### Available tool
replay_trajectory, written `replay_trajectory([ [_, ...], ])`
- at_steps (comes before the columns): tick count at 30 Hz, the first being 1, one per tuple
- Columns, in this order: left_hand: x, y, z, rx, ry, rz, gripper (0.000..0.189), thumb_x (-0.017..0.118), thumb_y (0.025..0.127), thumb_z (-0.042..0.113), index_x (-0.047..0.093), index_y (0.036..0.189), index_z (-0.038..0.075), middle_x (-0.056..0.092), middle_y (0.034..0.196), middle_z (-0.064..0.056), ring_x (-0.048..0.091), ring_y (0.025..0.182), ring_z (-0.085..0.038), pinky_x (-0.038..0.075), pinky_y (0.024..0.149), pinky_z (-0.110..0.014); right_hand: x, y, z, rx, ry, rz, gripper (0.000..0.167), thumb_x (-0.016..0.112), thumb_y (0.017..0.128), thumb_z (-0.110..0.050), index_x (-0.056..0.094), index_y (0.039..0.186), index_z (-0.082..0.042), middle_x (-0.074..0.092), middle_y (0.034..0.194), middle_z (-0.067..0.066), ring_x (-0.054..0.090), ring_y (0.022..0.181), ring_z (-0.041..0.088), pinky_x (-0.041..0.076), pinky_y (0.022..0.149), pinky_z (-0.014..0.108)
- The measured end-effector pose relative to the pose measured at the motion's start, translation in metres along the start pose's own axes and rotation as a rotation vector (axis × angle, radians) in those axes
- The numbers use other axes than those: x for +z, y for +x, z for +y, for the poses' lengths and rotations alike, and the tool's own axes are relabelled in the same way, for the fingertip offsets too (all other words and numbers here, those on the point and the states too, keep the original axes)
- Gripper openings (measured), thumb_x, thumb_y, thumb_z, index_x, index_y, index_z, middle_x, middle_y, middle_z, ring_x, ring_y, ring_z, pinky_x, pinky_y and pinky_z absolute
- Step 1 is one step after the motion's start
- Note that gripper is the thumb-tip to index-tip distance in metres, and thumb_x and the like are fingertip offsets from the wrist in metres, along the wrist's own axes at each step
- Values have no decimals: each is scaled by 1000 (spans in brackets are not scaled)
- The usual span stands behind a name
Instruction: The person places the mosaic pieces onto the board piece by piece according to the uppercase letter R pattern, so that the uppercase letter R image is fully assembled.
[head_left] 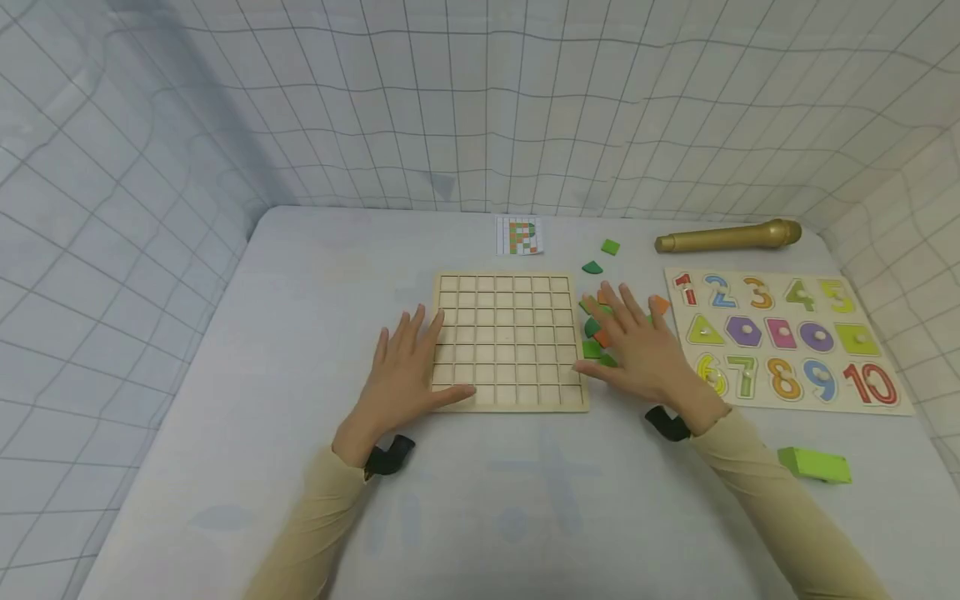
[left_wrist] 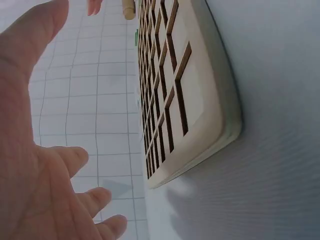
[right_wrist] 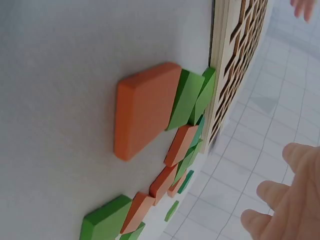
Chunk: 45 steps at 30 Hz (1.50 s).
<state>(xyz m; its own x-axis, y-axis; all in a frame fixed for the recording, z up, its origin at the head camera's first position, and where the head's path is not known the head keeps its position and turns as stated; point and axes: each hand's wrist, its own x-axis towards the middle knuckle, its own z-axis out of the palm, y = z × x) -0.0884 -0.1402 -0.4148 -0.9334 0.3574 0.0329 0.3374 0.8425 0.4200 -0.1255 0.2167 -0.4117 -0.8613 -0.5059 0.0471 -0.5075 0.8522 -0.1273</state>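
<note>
Sleeves [head_left: 311,517] come nearest. Counter [head_left: 247,350] stretches left of the left grip [head_left: 401,371], giving moving room; that grip's fingers are spread, holding nothing. Board [head_left: 505,335] sits between grips, likely for both to reach. Tiles [head_left: 592,349] crowd below the right grip [head_left: 637,350], also spread, contact unclear; the puzzle [head_left: 765,355] edge limits its right.

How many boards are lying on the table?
2: the grid board in the middle, near the left hand, and the number board at right, below the gold microphone in the head view.
</note>
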Motion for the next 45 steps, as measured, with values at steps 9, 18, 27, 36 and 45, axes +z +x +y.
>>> replay_trajectory([
  [9, 18, -18, -2, -135, -195, -29, 111, 67, 76, 64, 11, 153, 8, 11, 155, -21, 3, 141, -39, 1, 110, -54, -9, 8, 16, 56, 118, 90, 84, 52, 89, -61, 21, 153, -15, 21, 154, 13, 16, 141, 33, 13, 108, 59],
  [18, 31, -19, 0, -118, -162, 7, 120, 78, 66, 59, 18, 150, -2, 18, 154, -21, 2, 141, -39, -5, 109, -55, -12, 27, 35, 102, 182, 184, 78, 55, 90, -54, 33, 147, -6, 35, 147, 19, 30, 134, 40, 23, 105, 58],
  [27, 37, -19, -2, -98, -158, 37, 123, 82, 62, 56, 17, 151, 0, 16, 155, -18, 0, 142, -35, -6, 110, -52, -11, 44, 47, 166, 236, 238, 70, 65, 86, -50, 49, 136, -4, 47, 137, 21, 42, 122, 42, 35, 96, 58],
  [36, 42, -18, -4, -91, -114, 76, 122, 80, 63, 59, 18, 151, 1, 17, 155, -16, 2, 142, -34, -3, 111, -50, -9, 55, 54, 215, 289, 175, 57, 73, 83, -39, 62, 124, -1, 56, 123, 20, 48, 112, 40, 41, 87, 53],
  [45, 42, -18, -4, -76, -95, 99, 120, 78, 63, 60, 20, 150, 0, 20, 154, -17, 6, 142, -35, 0, 111, -51, -5, 58, 57, 275, 363, 40, 49, 72, 86, -34, 65, 120, 1, 59, 118, 20, 51, 100, 35, 44, 78, 49],
])
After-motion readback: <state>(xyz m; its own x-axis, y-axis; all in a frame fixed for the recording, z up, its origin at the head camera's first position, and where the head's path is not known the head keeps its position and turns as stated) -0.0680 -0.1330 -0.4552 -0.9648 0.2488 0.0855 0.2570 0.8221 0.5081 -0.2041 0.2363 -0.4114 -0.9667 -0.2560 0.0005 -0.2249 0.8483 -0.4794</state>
